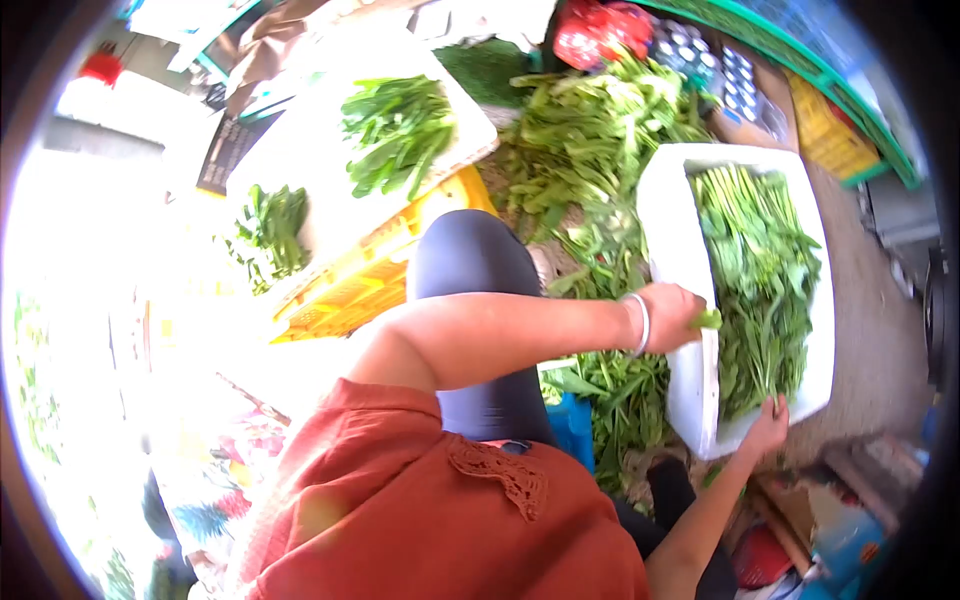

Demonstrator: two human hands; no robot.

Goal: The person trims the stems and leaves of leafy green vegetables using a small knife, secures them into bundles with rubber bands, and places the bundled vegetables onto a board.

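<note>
My left hand [672, 316], with a white bangle at the wrist, is closed around a green vegetable stalk [708, 320] whose cut end shows past the fingers. It is over the near wall of a white foam box [676, 225]. Leafy greens [762, 260] fill the box, their pale stems lined up at the far end. At the box's lower end, my right hand [769, 425] has its fingers pinched on the stem ends of a bunch of leafy greens [760, 350] lying inside. Much of what the left hand grips is hidden by the fingers.
A big heap of greens [600, 130] lies on the floor beside the box. Bunches of greens [398, 130] rest on a white board over a yellow crate [345, 285]. A red plastic bag [600, 35] and another yellow crate [825, 125] stand at the back.
</note>
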